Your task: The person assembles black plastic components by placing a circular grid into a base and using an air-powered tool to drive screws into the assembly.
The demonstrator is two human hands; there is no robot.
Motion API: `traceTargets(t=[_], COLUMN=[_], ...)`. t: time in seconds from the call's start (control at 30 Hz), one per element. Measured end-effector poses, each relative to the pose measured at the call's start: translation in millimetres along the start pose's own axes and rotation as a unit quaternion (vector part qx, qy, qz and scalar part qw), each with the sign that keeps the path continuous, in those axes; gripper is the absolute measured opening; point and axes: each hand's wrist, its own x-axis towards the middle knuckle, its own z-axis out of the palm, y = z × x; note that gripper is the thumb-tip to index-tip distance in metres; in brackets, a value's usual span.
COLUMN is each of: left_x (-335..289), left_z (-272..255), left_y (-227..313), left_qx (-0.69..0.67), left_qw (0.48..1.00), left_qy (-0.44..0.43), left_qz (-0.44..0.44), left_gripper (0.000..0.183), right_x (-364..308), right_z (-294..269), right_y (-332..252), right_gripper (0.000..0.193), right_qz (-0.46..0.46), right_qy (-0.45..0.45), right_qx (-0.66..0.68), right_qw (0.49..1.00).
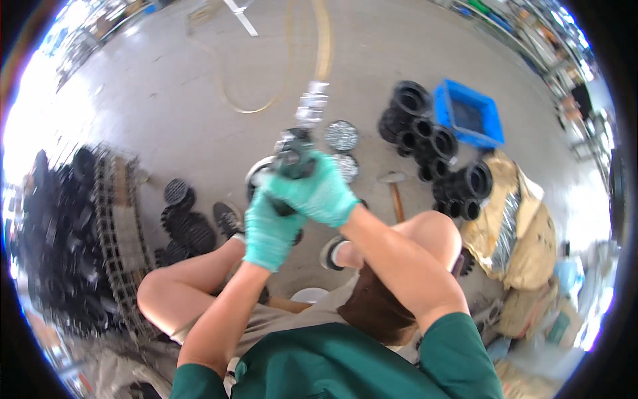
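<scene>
Both my hands wear teal gloves and come together in front of my knees around a black and silver air tool, blurred by motion. My left hand wraps the lower part of it, with my right hand closed on it just above and to the right. A silver-wrapped coupling joins the tool's far end to a yellowish hose. Partly hidden behind my hands is a round black part with a pale rim. The tool's working end is covered by my gloves.
Two round containers of small metal pieces and a hammer lie on the floor ahead. Black cylindrical parts, a blue crate and brown sacks are right. Left stand a wire-mesh cage and black round parts.
</scene>
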Motion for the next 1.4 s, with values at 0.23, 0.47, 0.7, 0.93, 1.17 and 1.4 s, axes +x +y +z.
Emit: traceTargets(t=[0.23, 0.47, 0.7, 0.93, 1.17, 1.4], left_x=[-7, 0, 7, 42, 64, 64], left_z=[-9, -9, -24, -69, -18, -18], left_y=[15, 6, -9, -67, -53, -87], left_qx=[-0.05, -0.127, -0.179, 0.312, 0.468, 0.457], left_qw=[0.993, 0.977, 0.954, 0.945, 0.85, 0.864], left_qy=[-0.069, -0.14, -0.208, -0.069, -0.241, -0.2], left_qz=[-0.084, -0.094, -0.12, 0.075, 0.0, 0.062], left_gripper=[0.023, 0.029, 0.055, 0.091, 0.12, 0.107], right_x=[-7, -7, 6, 54, 81, 78], right_z=[1, 0, -20, -104, -126, -78], right_y=[-9, -9, -6, 73, 204, 328], right_gripper=[0.03, 0.027, 0.028, 0.025, 0.009, 0.016], right_qz=[-0.044, -0.089, 0.022, 0.123, 0.254, 0.36], right_qy=[0.009, -0.004, -0.052, 0.064, 0.141, 0.149], right_qx=[-0.126, -0.118, -0.104, 0.068, 0.125, 0.106], right_qw=[0.991, 0.989, 0.993, 0.988, 0.949, 0.915])
